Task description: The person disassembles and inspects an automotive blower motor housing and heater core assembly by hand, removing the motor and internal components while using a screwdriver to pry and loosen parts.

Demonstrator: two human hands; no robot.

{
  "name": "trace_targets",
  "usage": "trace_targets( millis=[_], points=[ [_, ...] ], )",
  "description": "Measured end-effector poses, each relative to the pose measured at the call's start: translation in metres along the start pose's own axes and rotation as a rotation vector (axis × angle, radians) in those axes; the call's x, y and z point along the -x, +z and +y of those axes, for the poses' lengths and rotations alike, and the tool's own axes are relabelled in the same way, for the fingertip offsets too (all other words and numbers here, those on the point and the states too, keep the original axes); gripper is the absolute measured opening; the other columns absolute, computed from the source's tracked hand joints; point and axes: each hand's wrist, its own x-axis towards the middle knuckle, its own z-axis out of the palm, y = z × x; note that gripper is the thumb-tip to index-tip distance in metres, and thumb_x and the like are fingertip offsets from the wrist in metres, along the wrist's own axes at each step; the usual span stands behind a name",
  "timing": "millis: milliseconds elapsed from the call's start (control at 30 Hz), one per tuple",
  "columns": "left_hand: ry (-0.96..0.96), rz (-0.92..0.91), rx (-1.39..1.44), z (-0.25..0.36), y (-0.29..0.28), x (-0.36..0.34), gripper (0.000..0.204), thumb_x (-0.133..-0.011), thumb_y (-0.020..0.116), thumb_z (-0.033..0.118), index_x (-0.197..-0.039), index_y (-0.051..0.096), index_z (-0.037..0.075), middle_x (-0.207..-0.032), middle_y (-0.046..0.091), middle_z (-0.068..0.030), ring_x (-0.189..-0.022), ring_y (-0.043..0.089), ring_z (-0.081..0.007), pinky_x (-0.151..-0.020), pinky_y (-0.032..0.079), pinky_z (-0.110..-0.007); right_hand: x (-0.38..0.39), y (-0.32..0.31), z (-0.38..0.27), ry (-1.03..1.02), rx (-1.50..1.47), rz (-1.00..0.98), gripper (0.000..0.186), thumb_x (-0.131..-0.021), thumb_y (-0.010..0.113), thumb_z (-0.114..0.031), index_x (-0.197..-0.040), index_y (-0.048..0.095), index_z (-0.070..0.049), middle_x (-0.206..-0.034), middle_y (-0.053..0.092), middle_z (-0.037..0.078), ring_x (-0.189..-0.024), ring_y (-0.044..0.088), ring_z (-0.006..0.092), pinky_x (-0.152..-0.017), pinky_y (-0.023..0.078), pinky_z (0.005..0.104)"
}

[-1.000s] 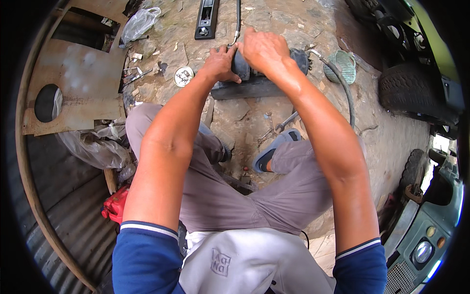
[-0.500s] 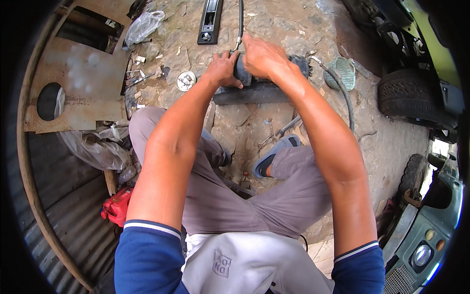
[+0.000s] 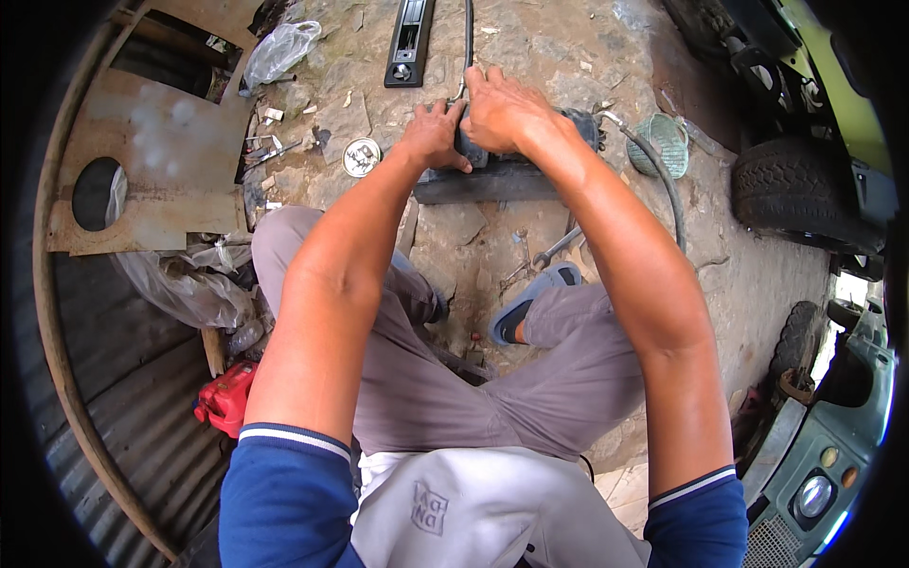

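Observation:
A long black housing (image 3: 483, 189) lies crosswise on the stone ground in front of me, with a black hose (image 3: 467, 38) ending in a metal fitting at its top. My left hand (image 3: 436, 133) grips the housing's left part, thumb on the near side and fingers over the top. Just right of it, my right hand (image 3: 502, 109) is closed at the top near the fitting, its fingers bent; what they hold is hidden. A second hose (image 3: 663, 175) leaves the housing's right end.
Around me are a black rail-like part (image 3: 409, 43), a small can (image 3: 362, 157), a green basket (image 3: 658, 145) and a wrench (image 3: 551, 254). At left are rusty sheet metal (image 3: 151, 189) and a red jerrycan (image 3: 227, 398); at right, a tyre (image 3: 795, 189) and vehicle body parts (image 3: 833, 454).
The whole view has shifted slightly down and right. The fingers of my right hand have moved a little at the top of the housing; my left hand keeps its grip.

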Motion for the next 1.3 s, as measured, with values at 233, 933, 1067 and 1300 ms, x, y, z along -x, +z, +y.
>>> trace_targets(
  millis=[233, 933, 1067, 1300],
  points=[
    [-0.036, -0.060, 0.013, 0.016, -0.018, 0.003, 0.122, -0.053, 0.096, 0.043, -0.154, 0.034, 0.014, -0.145, 0.046, -0.0189, -0.130, 0.043, -0.0478, -0.108, 0.042, -0.050, 0.009, 0.005, 0.002, 0.015, 0.058, 0.214, 0.042, -0.096, 0.053, -0.031, -0.123, 0.052, 0.001, -0.104, 0.070, 0.028, -0.102, 0.067, 0.0451, -0.088, 0.053, 0.0527],
    [-0.020, 0.009, 0.011, 0.013, -0.012, 0.004, 0.120, -0.054, 0.095, 0.043, -0.152, 0.035, 0.012, -0.146, 0.044, -0.0176, -0.130, 0.042, -0.0469, -0.108, 0.043, -0.050, 0.001, -0.003, 0.012, -0.022, 0.002, 0.002, 0.044, -0.098, 0.052, -0.034, -0.127, 0.050, -0.001, -0.111, 0.067, 0.028, -0.108, 0.064, 0.0439, -0.090, 0.052, 0.0517],
    [-0.031, -0.014, 0.039, 0.011, -0.014, 0.004, 0.120, -0.054, 0.095, 0.044, -0.153, 0.035, 0.014, -0.146, 0.044, -0.0180, -0.130, 0.042, -0.0472, -0.108, 0.042, -0.050, 0.002, -0.008, 0.009, 0.024, 0.032, -0.045, 0.041, -0.098, 0.053, -0.033, -0.124, 0.051, -0.001, -0.106, 0.069, 0.027, -0.104, 0.066, 0.0442, -0.088, 0.052, 0.0540],
    [-0.053, -0.033, 0.010, 0.016, -0.017, 0.006, 0.118, -0.054, 0.095, 0.044, -0.151, 0.036, 0.013, -0.145, 0.046, -0.0176, -0.129, 0.044, -0.0466, -0.108, 0.043, -0.050, 0.004, -0.001, 0.011, 0.011, 0.052, 0.034, 0.043, -0.098, 0.057, -0.038, -0.122, 0.053, -0.002, -0.102, 0.071, 0.023, -0.098, 0.068, 0.0436, -0.084, 0.054, 0.0527]
  ],
)
